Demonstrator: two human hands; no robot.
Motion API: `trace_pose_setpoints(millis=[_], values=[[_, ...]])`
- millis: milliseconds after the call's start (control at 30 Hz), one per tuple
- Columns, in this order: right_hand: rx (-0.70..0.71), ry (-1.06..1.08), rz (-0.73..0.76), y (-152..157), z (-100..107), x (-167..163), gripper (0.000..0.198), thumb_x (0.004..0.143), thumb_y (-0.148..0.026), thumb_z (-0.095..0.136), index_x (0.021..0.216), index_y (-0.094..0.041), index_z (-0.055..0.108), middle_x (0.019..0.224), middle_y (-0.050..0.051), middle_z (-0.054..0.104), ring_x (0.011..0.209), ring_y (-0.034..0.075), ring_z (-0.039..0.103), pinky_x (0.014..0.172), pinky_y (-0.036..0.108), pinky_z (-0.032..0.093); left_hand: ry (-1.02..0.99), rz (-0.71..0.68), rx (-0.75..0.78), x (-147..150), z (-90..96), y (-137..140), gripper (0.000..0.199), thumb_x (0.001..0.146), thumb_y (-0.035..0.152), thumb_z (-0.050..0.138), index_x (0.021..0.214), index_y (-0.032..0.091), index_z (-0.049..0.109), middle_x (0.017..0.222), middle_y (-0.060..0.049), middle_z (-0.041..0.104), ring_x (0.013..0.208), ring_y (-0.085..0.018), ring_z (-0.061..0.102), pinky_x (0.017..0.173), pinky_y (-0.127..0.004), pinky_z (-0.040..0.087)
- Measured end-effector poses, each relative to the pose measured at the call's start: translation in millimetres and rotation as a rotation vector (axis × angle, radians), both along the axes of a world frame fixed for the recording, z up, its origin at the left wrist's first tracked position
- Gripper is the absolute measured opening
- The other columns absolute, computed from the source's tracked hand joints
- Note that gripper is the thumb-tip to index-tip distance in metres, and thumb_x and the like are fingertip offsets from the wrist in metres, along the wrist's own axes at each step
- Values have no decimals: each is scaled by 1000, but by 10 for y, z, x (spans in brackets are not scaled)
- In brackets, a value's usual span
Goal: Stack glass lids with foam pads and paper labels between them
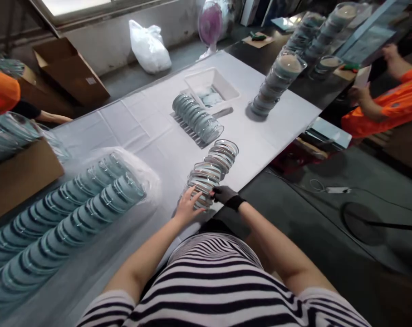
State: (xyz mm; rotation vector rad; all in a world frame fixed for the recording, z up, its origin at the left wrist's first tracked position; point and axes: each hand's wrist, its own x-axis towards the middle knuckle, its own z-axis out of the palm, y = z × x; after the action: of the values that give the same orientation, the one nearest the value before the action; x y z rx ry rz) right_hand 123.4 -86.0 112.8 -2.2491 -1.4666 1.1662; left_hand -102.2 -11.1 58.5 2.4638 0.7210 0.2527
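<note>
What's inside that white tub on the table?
The white tub holds something pale, bluish and shiny, though the picture is too unclear to say what. Anything lying close against its near side is hidden by that side.

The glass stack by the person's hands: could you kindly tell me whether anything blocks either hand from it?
Nothing visible does: the bare left hand lies against the glass stack, and the gloved right hand is at its right edge.
</note>
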Motion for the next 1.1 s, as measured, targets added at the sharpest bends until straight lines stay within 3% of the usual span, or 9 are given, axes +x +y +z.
trace_pose_setpoints(millis=[133, 233, 300, 500, 633, 733, 867, 967, 1100], values=[[245, -286, -299, 369, 187, 842, 57, 94, -45, 48, 145, -19, 42, 149, 15, 43, 136, 31, 41, 109, 45, 38, 10, -25, -1, -135, 10, -134, 65, 77, 45, 74, 136, 27, 54, 151, -12, 37, 141, -32, 35, 114, -50, 34], [155, -372, -408, 793, 130, 1303, 77, 88, -57, 54, 151, -18, 34, 161, 18, 19, 144, 39, 24, 110, 53, 34, 17, -17, 29, -178, -3, -217, 62, 75, 47, 75, 131, 28, 58, 146, -12, 42, 136, -32, 40, 112, -50, 35], [107, -355, -398, 1064, 19, 1442, 75, 89, -58, 50, 151, -18, 34, 159, 18, 24, 142, 39, 27, 110, 52, 33, 21, 19, 49, -155, -14, -266, 60, 73, 49, 76, 127, 28, 60, 142, -12, 45, 133, -32, 42, 110, -50, 36], [386, -323, -83, 1587, -299, 1150, 65, 88, -47, 56, 143, -13, 45, 134, 18, 54, 123, 32, 48, 108, 40, 36, 93, 159, 5, 1, 63, -497, 63, 65, 56, 81, 119, 27, 64, 131, -12, 49, 124, -34, 45, 104, -52, 39], [490, -228, 82, 1561, -423, 614, 69, 85, -46, 61, 141, -8, 48, 128, 20, 58, 120, 32, 50, 106, 41, 37, 94, 197, -106, 26, 176, -540, 49, 77, 51, 72, 120, 29, 64, 126, -11, 50, 119, -29, 49, 102, -47, 43], [555, -124, 134, 1388, -508, 303, 70, 81, -47, 65, 137, -7, 51, 129, 20, 58, 123, 32, 49, 109, 43, 35, -62, 289, -101, 165, 246, -144, 38, 89, 49, 57, 121, 29, 62, 126, -10, 51, 121, -26, 49, 105, -44, 43], [509, 171, -5, 1277, -621, 324, 48, 92, -41, 50, 134, -17, 55, 130, 12, 61, 122, 24, 54, 106, 39, 41, -221, 534, -66, 652, 236, 901, 49, 94, 46, 46, 137, 24, 49, 147, -12, 42, 139, -26, 35, 114, -45, 33], [291, 322, -263, 1296, -737, 630, 39, 96, -29, 41, 133, -23, 54, 121, 6, 67, 111, 17, 61, 99, 33, 48, -72, 365, -213, 980, 141, 1489, 38, 94, 42, 46, 121, 21, 63, 126, -10, 63, 120, -25, 55, 105, -40, 42], [-123, 455, -303, 1274, -958, 921, 37, 86, -19, 56, 123, -17, 59, 75, 2, 68, 67, 16, 65, 72, 31, 57, 8, 226, -329, 1052, 16, 1623, 32, 93, 40, 47, 104, 21, 70, 103, -6, 71, 100, -21, 63, 91, -32, 48]])
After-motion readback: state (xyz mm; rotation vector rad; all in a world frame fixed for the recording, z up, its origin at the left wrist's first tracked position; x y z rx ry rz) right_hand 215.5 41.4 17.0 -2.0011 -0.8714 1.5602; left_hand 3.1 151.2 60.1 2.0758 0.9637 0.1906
